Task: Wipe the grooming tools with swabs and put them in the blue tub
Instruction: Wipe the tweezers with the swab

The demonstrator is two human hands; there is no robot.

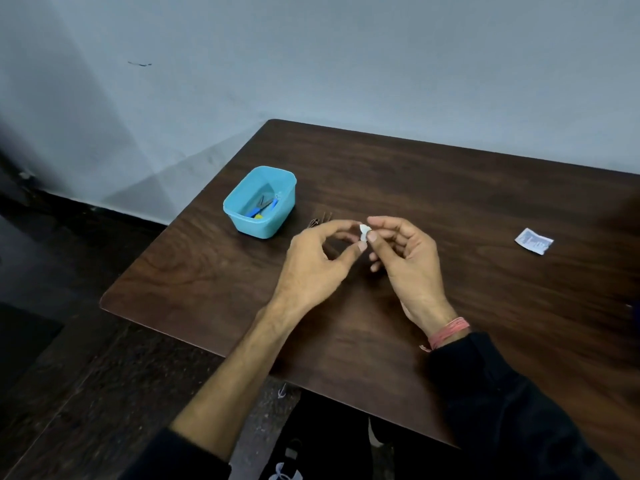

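Swab (363, 233) first: a small white folded pad, pinched between thumb and forefinger of my left hand (311, 261) on one edge and of my right hand (405, 258) on the other, held in the air above the desk (485, 306). I judge it near weightless, limp and probably damp, so it will crumple or tear if I tug hard; best to keep hold of the edges and open it gently, then wrap it round a tool with the fingertips. My other fingers are loosely curled and carry nothing.

Just beyond my left fingers lies a small cluster of thin dark metal tools (320, 220) on the wood, close beside the blue tub (242, 216). They look stiff, light and slick, and I would take one by its middle or its looped end; which kind they are I cannot tell.

Inside the tub I see a few pieces already: something with a blue handle, a yellow bit and a slim grey one. A torn sachet (533, 240) lies well off to my right.
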